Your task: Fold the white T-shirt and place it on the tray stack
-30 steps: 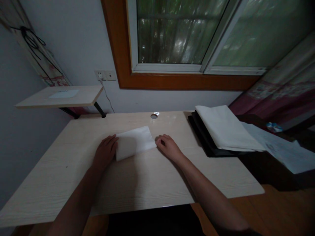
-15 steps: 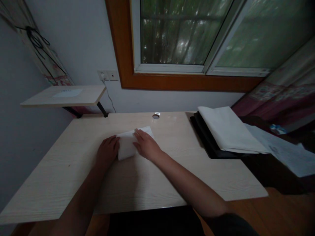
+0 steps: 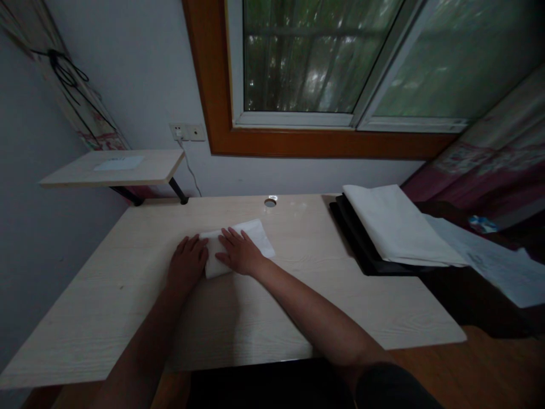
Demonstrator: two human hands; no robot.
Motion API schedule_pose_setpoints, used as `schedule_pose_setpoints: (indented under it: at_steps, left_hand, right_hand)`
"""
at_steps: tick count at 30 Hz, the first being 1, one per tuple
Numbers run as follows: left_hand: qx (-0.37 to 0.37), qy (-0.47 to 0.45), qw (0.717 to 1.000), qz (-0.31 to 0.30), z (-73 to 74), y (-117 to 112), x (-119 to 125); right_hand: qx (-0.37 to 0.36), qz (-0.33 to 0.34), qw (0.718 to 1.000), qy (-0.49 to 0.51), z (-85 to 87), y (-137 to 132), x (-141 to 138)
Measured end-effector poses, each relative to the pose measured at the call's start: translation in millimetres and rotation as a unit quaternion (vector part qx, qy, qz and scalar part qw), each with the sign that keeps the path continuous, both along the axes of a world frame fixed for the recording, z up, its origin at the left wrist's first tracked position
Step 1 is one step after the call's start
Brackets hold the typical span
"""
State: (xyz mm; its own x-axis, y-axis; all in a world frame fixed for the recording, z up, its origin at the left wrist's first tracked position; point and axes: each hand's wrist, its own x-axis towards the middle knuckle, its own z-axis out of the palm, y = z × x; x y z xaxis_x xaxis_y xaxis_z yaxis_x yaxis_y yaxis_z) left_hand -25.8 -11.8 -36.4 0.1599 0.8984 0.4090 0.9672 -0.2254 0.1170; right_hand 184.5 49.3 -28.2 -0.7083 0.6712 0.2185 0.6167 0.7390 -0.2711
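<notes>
A white folded sheet (image 3: 260, 236), paper or thin cloth, I cannot tell which, lies flat on the pale wooden desk (image 3: 272, 318). My right hand (image 3: 239, 250) rests palm down on its middle with the fingers spread. At the sheet's left edge lies my left hand (image 3: 187, 261), also palm down, its fingertips touching that edge. Part of the sheet is hidden under my right hand. Neither hand grips anything.
To the right, a white folded stack (image 3: 395, 221) lies on black folders (image 3: 351, 238) near the desk's edge. A small raised shelf (image 3: 157, 165) with a paper label (image 3: 119, 163) stands at the back left. A cable hole (image 3: 270, 203) sits at the rear edge.
My right hand has slid left across the sheet, and its fingers are more spread. More of the sheet's right part now shows. My left hand has stayed nearly in place.
</notes>
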Motion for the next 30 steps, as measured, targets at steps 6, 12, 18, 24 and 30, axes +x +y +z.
schedule_pose_setpoints:
  at_steps: [6, 12, 18, 24, 30]
  left_hand:
    - [0.001, 0.006, 1.000, 0.007, -0.3, 1, -1]
    - [-0.006, -0.018, 1.000, -0.007, -3.3, 1, -3]
    - [0.012, -0.014, 1.000, -0.001, -4.7, 1, -6]
    - [0.005, -0.040, 0.999, 0.027, -11.8, 1, -15]
    - [0.014, -0.060, 0.998, 0.023, -18.8, 3, -20]
  right_hand:
    - [-0.022, 0.005, 1.000, -0.006, 2.4, 13, 26]
    - [-0.045, -0.041, 0.998, 0.003, -0.8, 34, 66]
    - [-0.084, -0.071, 0.994, 0.028, -7.9, 49, 117]
    - [-0.071, -0.049, 0.992, 0.093, -6.9, 28, 149]
    - [-0.041, 0.037, 0.980, 0.190, 6.4, 2, 158]
